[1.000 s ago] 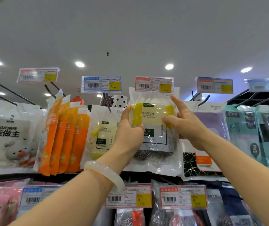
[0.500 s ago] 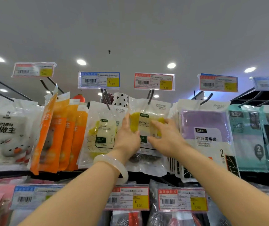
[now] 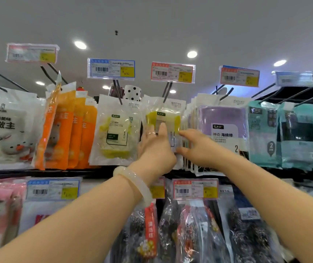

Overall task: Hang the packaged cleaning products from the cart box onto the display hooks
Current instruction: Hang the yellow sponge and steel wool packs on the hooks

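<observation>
A clear packet with a yellow sponge [image 3: 163, 116] hangs on the black display hook [image 3: 166, 93] under the red price tag [image 3: 172, 72]. My left hand [image 3: 154, 149], with a ring and a pale bangle, lies against the packet's lower front, fingers pointing up. From the right, my right hand [image 3: 195, 147] touches the packet's lower right edge with index finger and thumb spread. The lower part of the packet is hidden behind both hands. The cart box is out of view.
A similar yellow sponge packet [image 3: 116, 130] hangs to the left, then orange packets [image 3: 70, 130]. Purple sponge packets [image 3: 222, 130] and teal packets [image 3: 284, 133] hang to the right. Steel scourer packets [image 3: 189, 230] fill the row below.
The packet went from being held up in front of the tag to hanging on the hook. Both hands slid down to its lower part and the fingers loosened.
</observation>
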The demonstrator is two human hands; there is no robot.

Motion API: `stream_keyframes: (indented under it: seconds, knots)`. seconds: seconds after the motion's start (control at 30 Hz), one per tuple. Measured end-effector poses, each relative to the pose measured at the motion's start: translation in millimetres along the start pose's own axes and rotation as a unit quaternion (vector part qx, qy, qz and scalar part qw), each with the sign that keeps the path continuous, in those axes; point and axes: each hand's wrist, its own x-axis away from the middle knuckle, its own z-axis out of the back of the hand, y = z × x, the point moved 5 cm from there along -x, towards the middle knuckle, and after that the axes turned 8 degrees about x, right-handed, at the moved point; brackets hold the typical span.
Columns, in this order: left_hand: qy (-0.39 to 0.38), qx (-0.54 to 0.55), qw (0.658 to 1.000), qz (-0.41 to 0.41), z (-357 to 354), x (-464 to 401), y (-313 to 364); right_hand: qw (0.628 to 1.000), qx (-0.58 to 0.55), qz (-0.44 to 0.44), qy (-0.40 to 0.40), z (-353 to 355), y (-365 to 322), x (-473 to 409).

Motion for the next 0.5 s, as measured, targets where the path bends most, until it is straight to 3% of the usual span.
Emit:
stream_keyframes:
  seconds: [0.2,0.5]
  knots:
    - [-0.039,0.011,0.988,-0.151,-29,59,43,0.994,0.066,-0.087,0.022,21,45,73]
    - [-0.225,-0.010,0.943,-0.244,-164,151,125,0.937,0.221,-0.235,-0.135,-1,169,239]
